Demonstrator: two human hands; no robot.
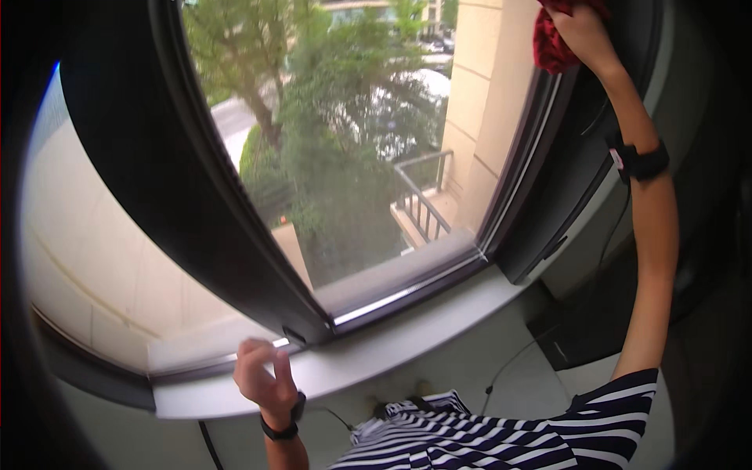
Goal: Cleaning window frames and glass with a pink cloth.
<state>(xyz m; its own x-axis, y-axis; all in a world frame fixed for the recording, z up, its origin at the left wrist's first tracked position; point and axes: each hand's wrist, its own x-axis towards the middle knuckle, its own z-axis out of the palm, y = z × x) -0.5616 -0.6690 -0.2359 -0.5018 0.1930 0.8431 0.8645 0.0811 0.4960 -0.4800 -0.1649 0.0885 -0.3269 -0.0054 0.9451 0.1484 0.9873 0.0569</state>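
At the upper right, my right hand [583,35] is closed around a bunched red cloth [554,48]. Arm stretched far up, it presses or holds the cloth by the dark frame on the right side of the window; whether the cloth touches the frame is hard to tell. My left hand [265,376] is lower left, just above the pale window sill [423,333]. Its fingers are loosely bent with the thumb apart, and nothing shows in it. Near it is the foot of the dark upright window post [243,211]. Both wrists wear black bands.
Through the window glass [337,227] are trees, a balcony railing [423,196] and a beige wall. A dark open sash [580,133] stands along the right. Thin cables [509,360] hang below the sill, beside a dark flat object [580,329].
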